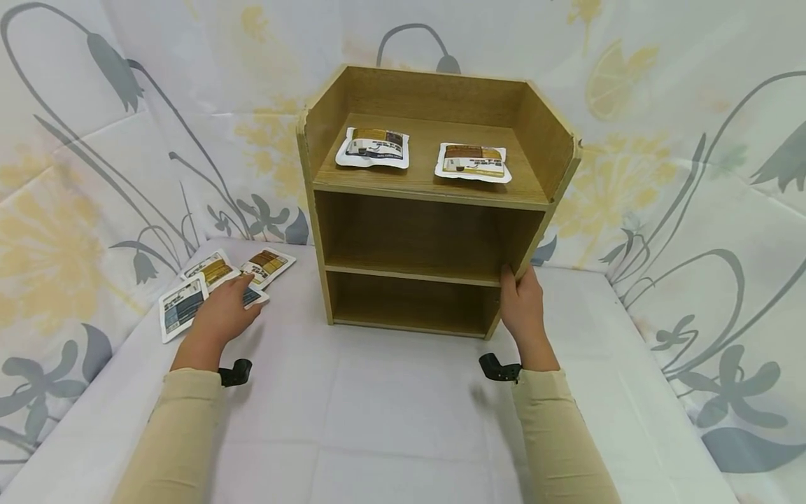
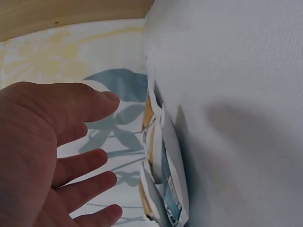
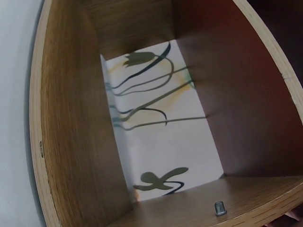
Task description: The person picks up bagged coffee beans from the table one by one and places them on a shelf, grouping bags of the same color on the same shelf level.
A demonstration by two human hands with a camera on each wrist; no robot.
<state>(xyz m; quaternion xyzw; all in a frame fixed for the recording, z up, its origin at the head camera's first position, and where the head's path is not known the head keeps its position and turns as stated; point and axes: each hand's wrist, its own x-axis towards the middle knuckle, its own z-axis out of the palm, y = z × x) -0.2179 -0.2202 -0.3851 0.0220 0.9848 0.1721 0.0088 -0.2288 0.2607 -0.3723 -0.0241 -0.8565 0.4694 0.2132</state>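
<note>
My left hand (image 1: 225,311) hovers over several white-edged packets at the left of the table, its fingers spread and holding nothing. Among them lie a packet with a dark blue label (image 1: 182,306) and one with a brown label (image 1: 269,267); another blue packet (image 1: 255,296) is partly hidden by the hand. In the left wrist view the packets (image 2: 165,170) stand apart from the fingertips. With my right hand (image 1: 524,308) I grip the right side panel of a wooden shelf (image 1: 434,199), thumb at its front edge; the far fingers are hidden.
On the shelf's top board rest two packets, a blue-and-brown one (image 1: 374,148) at left and a yellow-and-brown one (image 1: 474,162) at right. A small metal peg (image 3: 220,208) sticks out inside the shelf. Flower-printed cloth (image 1: 680,210) hangs behind and at both sides.
</note>
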